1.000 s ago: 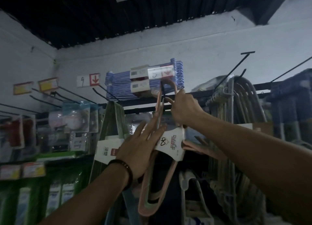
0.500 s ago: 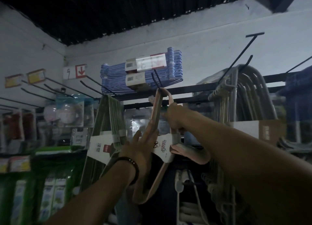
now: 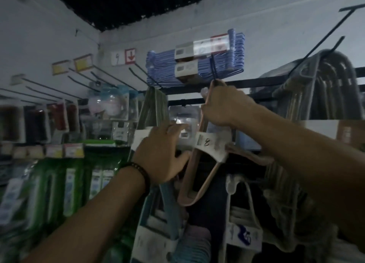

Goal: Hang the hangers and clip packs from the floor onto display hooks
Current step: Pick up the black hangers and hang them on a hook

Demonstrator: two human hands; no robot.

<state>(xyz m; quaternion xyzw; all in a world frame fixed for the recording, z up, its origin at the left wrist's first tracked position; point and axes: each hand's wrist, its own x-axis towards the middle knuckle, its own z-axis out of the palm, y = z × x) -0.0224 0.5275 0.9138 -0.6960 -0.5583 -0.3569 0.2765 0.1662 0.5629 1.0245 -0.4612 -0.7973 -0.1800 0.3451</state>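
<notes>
Right hand (image 3: 221, 108) grips pink hangers (image 3: 199, 175) touching display hook (image 3: 214, 71).

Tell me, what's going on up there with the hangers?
A person is hanging a pink hanger pack on a black hook. The right hand grips the pack's top, right at the hook's tip. The left hand, fingers straight, rests against the pack lower down. Whether it is fully on the hook is unclear.
</notes>
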